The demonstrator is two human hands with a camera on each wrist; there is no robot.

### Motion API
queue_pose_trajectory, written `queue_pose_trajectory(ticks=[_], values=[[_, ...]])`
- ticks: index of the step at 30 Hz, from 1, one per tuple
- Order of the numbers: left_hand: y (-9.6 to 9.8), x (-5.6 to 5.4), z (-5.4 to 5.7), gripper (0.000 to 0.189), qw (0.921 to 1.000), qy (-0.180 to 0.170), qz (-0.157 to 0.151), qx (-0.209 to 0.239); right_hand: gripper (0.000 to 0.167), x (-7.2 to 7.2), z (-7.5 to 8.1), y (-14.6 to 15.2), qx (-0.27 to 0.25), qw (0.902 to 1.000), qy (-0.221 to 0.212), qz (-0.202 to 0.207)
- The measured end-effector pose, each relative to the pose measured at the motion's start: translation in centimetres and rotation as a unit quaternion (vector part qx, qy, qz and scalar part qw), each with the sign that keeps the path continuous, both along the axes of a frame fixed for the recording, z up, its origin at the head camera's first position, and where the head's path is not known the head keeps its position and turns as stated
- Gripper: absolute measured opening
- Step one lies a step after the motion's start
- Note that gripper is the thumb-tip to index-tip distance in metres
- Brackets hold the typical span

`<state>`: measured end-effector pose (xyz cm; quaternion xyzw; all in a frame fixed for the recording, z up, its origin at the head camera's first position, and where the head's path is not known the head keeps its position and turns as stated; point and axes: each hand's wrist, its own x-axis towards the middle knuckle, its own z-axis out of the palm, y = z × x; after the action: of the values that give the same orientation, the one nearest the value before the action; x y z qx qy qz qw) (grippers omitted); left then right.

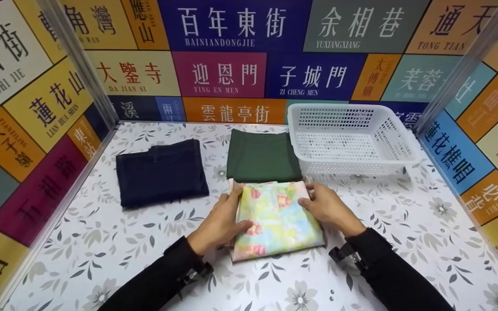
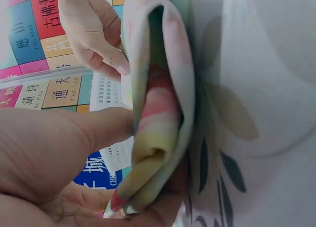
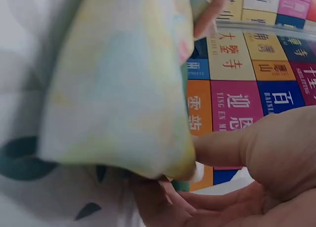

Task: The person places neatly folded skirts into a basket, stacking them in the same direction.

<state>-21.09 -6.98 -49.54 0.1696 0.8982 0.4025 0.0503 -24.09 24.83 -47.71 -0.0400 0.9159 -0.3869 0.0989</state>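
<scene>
- The floral-print folded cloth [image 1: 281, 220] lies at the near middle of the desk [image 1: 154, 263], just in front of the dark green folded garment [image 1: 263, 156]; whether its far edge overlaps that garment, I cannot tell.
- The left hand [image 1: 222, 222] grips the cloth's left side, thumb on the upper face and fingers tucked under the edge.
- The right hand [image 1: 329, 208] pinches the right side near the far corner, thumb above, fingers behind and below.
- By its look, the cloth should be light, soft and limp, with nothing fragile about it; only the stacked layers seem to lend it body.
- In the left wrist view the layers gape in a rounded loop with a rolled part inside, so a pinch on the outer layer alone would probably let the inner ones slip or unroll.
- The surest hold is likely low on both sides, every layer caught between thumb and fingers, the two hands level so that the middle does not sag.
- The navy folded garment [image 1: 162, 175], to the left, looks thicker and stiffer; the white plastic basket [image 1: 361, 166] stands behind to the right.
</scene>
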Motion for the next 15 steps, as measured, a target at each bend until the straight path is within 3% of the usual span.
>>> queue_pose_trajectory(ticks=[4,9,15], values=[[0.01,-0.15,-0.09,0.095,0.9995,-0.017,-0.012,0.022,0.048,-0.15,0.07,0.25,-0.058,0.9964,-0.062,-0.002],[-0.02,-0.42,-0.26,0.097,0.9977,-0.044,-0.013,0.050,0.032,-0.20,0.12,0.19,-0.126,0.9848,-0.119,0.011],[-0.42,-0.84,-0.42,0.093,0.9957,-0.058,0.009,0.071,0.044,-0.16,0.21,-0.05,-0.229,0.9565,-0.174,0.047]])
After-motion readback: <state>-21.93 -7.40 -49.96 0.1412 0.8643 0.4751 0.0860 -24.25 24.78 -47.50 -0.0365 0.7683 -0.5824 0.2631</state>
